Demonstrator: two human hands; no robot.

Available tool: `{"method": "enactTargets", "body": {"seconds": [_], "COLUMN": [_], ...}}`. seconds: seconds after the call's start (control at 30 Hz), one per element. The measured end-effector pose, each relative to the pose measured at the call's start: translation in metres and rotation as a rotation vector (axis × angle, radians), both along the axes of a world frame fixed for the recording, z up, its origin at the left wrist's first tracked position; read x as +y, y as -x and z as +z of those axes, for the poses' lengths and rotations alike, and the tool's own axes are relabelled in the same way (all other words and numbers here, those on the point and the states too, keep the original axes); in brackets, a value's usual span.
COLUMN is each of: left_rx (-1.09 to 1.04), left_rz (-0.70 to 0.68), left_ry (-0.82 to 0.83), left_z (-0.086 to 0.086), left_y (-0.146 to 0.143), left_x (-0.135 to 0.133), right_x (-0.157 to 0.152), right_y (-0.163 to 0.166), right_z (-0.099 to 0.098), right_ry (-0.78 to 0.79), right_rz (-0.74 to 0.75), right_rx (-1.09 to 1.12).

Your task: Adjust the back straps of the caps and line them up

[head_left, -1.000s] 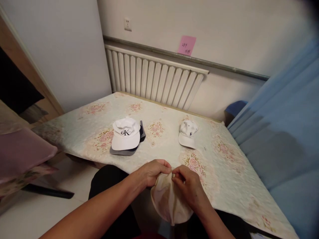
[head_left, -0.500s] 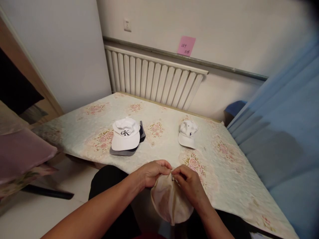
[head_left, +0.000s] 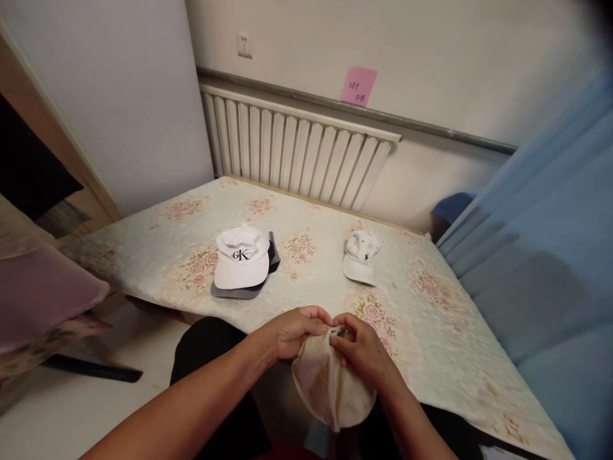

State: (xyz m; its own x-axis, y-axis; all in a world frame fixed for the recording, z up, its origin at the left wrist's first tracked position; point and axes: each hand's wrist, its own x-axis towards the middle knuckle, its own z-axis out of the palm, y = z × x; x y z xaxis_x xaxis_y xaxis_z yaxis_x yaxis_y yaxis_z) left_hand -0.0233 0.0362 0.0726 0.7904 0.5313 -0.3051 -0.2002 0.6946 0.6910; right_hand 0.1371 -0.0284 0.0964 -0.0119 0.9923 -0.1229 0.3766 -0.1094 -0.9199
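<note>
- Nearest, the black trouser legs [head_left: 211,351] of the seated person, at the near edge of the desk.
- Just above the lap, a beige cap [head_left: 330,390], crown rounded and seamed, held in front of the desk's near edge by both hands.
- The left hand [head_left: 292,332] has its fingers closed in a pinch on the cap's upper edge.
- The right hand [head_left: 364,351] pinches the same edge, its fingers bent and nearly meeting the left ones.
- Beyond them, the desk [head_left: 306,294] under a pale floral cover.
- On its left part, a white cap [head_left: 242,265] with black lettering, resting on a grey-brimmed cap [head_left: 237,293].
- Well apart to the right, a smaller white cap [head_left: 361,259], brim toward the person.
- Farthest, a white radiator [head_left: 297,147] and a pink note [head_left: 359,86] on the wall.
</note>
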Motion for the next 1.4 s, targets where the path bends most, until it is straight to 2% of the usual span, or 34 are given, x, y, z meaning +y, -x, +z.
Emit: {"method": "enactTargets", "body": {"seconds": [0.23, 0.37, 0.57, 0.73, 0.9, 0.97, 1.07, 1.17, 1.33, 1.4], "left_rx": [0.099, 0.140, 0.194, 0.226, 0.268, 0.255, 0.271, 0.413, 0.723, 0.761], "left_rz": [0.018, 0.046, 0.064, 0.060, 0.051, 0.028, -0.015, -0.030, 0.063, 0.027], "left_ry": [-0.056, -0.108, -0.129, -0.185, -0.344, -0.386, -0.451, -0.605, -1.111, -1.185], "left_z": [0.001, -0.002, -0.003, -0.007, -0.004, 0.000, 0.008, 0.012, 0.017, 0.018], "left_y": [-0.002, -0.003, 0.003, 0.000, -0.005, -0.005, -0.003, 0.000, 0.004, 0.005], "left_x": [-0.001, 0.000, 0.004, 0.000, -0.005, -0.006, -0.007, -0.009, -0.014, -0.016], "right_x": [0.002, -0.003, -0.025, -0.044, -0.036, -0.029, -0.022, -0.021, -0.020, -0.020], "right_y": [0.005, 0.001, -0.029, -0.024, -0.017, -0.017, -0.013, -0.011, -0.012, -0.012], "right_z": [-0.007, -0.006, -0.017, -0.028, -0.021, -0.015, -0.009, -0.009, -0.010, -0.007], "right_ry": [-0.071, -0.021, -0.149, -0.165, -0.406, -0.352, -0.160, -0.081, -0.087, -0.093], "right_rz": [-0.081, -0.085, -0.373, -0.235, -0.233, -0.131, 0.054, 0.073, 0.049, 0.062], "right_rx": [-0.054, 0.017, -0.044, -0.143, -0.327, -0.324, -0.241, -0.195, -0.243, -0.266]}}
